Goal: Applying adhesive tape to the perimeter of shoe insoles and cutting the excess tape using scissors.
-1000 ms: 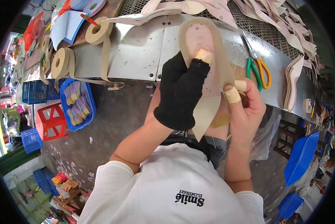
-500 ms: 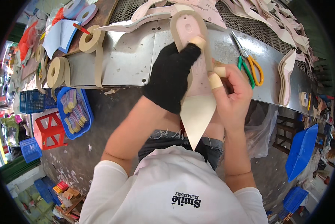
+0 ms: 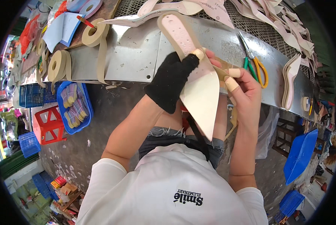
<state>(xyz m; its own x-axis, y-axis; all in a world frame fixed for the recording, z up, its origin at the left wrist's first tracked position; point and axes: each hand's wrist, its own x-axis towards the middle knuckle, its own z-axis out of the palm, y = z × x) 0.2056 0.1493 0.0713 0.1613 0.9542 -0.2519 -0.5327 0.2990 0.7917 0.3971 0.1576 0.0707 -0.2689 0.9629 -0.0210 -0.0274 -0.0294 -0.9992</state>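
Note:
My left hand (image 3: 171, 80), in a black fingerless glove, grips a shoe insole (image 3: 203, 93) round its middle, thumb on top. The insole has a pink rounded heel with a tan taped edge and a plain cream pointed toe aimed at my lap. My right hand (image 3: 243, 92) pinches a strip of tan tape (image 3: 221, 72) between thumb and fingertip at the insole's right edge. A loose length of that tape dangles below the hand. Yellowish covers wrap several fingertips. Scissors (image 3: 258, 69) with green and orange handles lie on the metal bench just beyond my right hand.
The metal bench (image 3: 130, 56) runs across in front of me. Tan tape rolls (image 3: 58, 66) stand at the left, and stacked insoles (image 3: 290, 80) lie at the right. More pink pieces cover the mesh (image 3: 246, 28) behind. A blue basket of bundles (image 3: 88, 119) and a red stool (image 3: 48, 125) sit lower left.
The insole has turned, its heel swinging left and its toe right. My right hand has moved slightly right and down, drawing the tape strip away from the edge.

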